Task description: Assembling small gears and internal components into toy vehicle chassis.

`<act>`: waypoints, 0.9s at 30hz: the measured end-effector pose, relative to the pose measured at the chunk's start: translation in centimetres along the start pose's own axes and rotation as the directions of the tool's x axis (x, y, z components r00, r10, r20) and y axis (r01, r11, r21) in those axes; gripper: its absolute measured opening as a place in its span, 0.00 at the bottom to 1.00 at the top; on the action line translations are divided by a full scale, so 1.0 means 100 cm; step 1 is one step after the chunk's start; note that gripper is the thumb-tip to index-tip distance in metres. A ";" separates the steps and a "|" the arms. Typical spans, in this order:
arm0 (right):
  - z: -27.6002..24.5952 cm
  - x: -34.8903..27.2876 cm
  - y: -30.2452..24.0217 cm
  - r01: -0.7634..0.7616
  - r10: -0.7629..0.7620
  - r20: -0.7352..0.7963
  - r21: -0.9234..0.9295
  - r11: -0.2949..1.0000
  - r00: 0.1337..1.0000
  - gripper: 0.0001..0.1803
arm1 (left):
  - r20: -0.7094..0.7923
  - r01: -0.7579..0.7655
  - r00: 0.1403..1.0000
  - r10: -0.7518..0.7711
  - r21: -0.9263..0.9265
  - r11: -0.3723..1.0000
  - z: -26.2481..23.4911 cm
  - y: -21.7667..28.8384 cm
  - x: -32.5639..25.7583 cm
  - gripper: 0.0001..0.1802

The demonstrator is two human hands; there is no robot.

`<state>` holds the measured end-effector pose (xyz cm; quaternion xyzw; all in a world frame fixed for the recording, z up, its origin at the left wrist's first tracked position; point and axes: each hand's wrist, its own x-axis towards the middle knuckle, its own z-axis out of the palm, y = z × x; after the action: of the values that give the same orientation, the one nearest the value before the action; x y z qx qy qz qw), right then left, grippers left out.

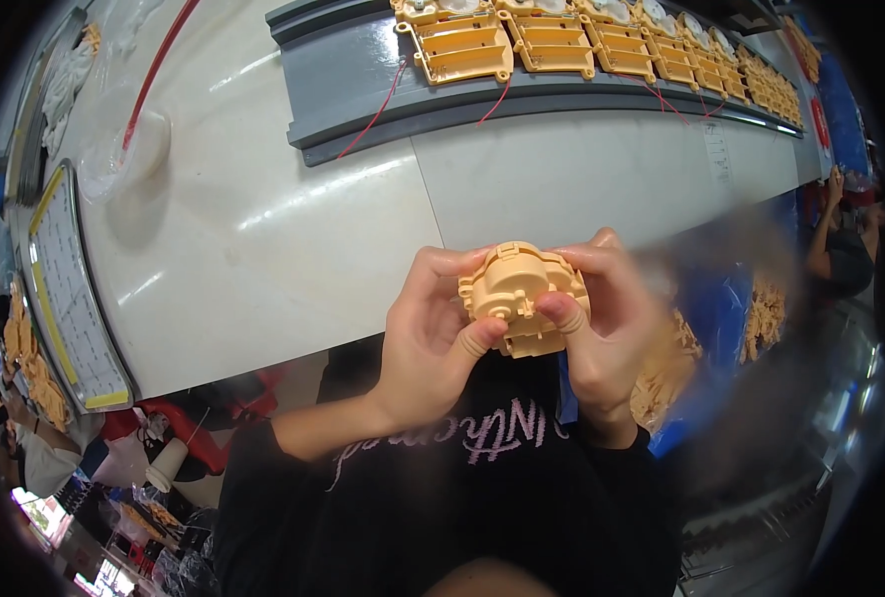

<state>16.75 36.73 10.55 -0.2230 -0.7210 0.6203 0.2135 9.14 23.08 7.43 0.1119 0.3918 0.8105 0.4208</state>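
Note:
Between my two hands, in front of my chest and just off the table's near edge, is a yellow-orange plastic housing [517, 289] with round raised bosses on the face toward me. My left hand [433, 323] grips its left side, the thumb pressed low on that face. From the right, my right hand [602, 318] holds it with the thumb near the middle and fingers behind. What the fingers touch at the back is hidden. Farther off, several similar yellow-orange housings [462, 48] with ribbed compartments stand in a row on a grey rail [338, 95].
Thin red wires [375, 111] hang from the row over the rail's edge. A clear plastic cup [129, 149] with a red stick-like piece stands at the left of the white table [293, 249]. A framed sheet [74, 289] lies left. Blue-lined bins [666, 398] of yellow-orange parts sit at right.

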 end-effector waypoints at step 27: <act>-0.003 0.005 -0.044 0.265 -0.123 0.297 -0.507 0.820 0.947 0.38 | 0.022 0.073 0.997 -0.071 -0.135 0.988 0.001 0.011 0.004 0.33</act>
<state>16.26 36.67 15.01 -0.1188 -0.9064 0.3896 0.1116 8.23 23.07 8.22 0.0759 0.3360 0.8184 0.4599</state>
